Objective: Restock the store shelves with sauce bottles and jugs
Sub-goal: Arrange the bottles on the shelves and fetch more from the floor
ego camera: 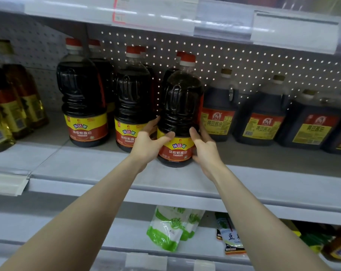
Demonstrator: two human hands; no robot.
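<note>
A dark sauce bottle [180, 114] with a red cap stands upright at the front of the grey shelf [107, 169]. The left hand [150, 141] and right hand [203, 145] clasp its lower label from either side, between matching bottles [132, 100] and squat jugs [218, 110].

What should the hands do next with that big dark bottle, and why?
Probably slide the bottle back a little. Both the left hand and right hand grip it low, and it stands closer to the shelf edge than the matching bottles beside it.
</note>
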